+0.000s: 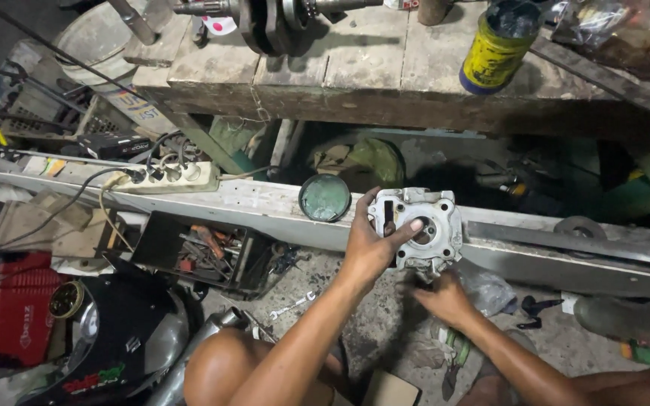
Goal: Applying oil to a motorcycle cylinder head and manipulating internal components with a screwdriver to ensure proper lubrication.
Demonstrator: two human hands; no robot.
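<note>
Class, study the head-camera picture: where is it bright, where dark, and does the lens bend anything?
Head view: light falls on the wooden workbench and the metal engine cylinder held by the left hand; the space under the bench is deep shadow; the right hand sits dimmer below; the white beam bows slightly, a wide-lens effect; corners look soft.

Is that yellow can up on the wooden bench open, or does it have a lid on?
Open. The yellow can stands upright on the wooden bench with no lid; its top shows dark contents inside.
</note>
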